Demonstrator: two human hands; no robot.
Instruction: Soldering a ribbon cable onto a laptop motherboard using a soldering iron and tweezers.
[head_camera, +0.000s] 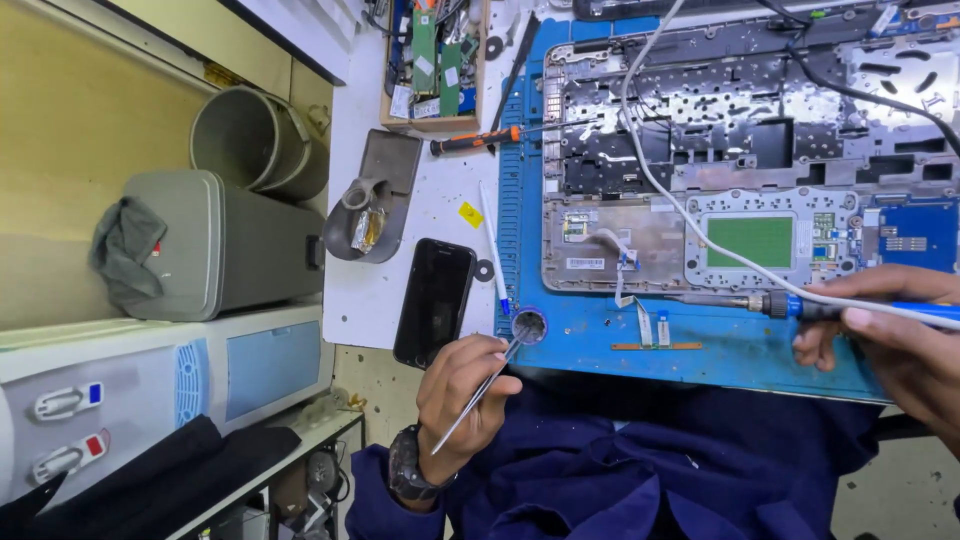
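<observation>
Nearest us: dark-blue fabric sleeve and lap (640, 470), w/ a dark wristwatch (408, 468) on the left wrist. Left hand (462, 395) is closed in a pinch on slim metal tweezers (480, 392), tips pointing up-right toward a small round tin (529, 326) sitting at the near-left edge of the blue rubber work mat (720, 350). Right hand (895, 335) grips the blue handle of a soldering iron (800, 306); its metal tip lies approx. horizontal, pointing left, just over the mat's near strip below the opened silver laptop chassis (700, 150). Iron's white cable (650, 150) runs up across the chassis. Green touchpad board (764, 240) sits in the chassis, near the iron's shaft. Loose flat ribbon cables (640, 320) lie on the mat btw. tin and iron tip. Left of mat, on the white bench (440, 200): black smartphone (434, 302), screen dark; white pen (494, 250); orange-handled screwdriver (475, 140). Far left: grey box w/ a grey rag (125, 245) draped on it.
</observation>
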